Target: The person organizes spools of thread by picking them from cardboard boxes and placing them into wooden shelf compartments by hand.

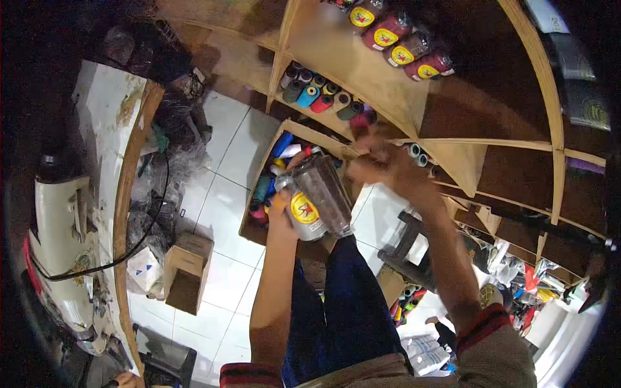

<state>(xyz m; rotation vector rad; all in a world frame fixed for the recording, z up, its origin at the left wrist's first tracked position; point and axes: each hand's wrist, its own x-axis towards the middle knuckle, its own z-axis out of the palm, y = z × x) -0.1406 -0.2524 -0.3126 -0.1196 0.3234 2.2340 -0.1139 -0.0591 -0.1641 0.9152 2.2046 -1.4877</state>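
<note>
— How far along are things?
— Picked up and in hand, by the look of it: the left hand (283,204) is curled around a grey pack (306,213) with a yellow label, and a dark pack (323,187) in clear wrap sits right beside it. Neither has been set down; the dark one's wrap appears to be on.
— And the right hand (381,161)?
— Raised near the packs but blurred; whether its fingers are spread or pinching anything cannot be told. What remains to be done does not show either.
— The surroundings?
— Below the packs, a cardboard box (321,134) of coloured spools. Beyond, wooden shelving (453,165) carries more labelled packs (386,37) and a row of cones (310,94). At left, a worn white surface (100,110) bears a sewing machine (61,220), over a white-tiled floor (223,187).
</note>
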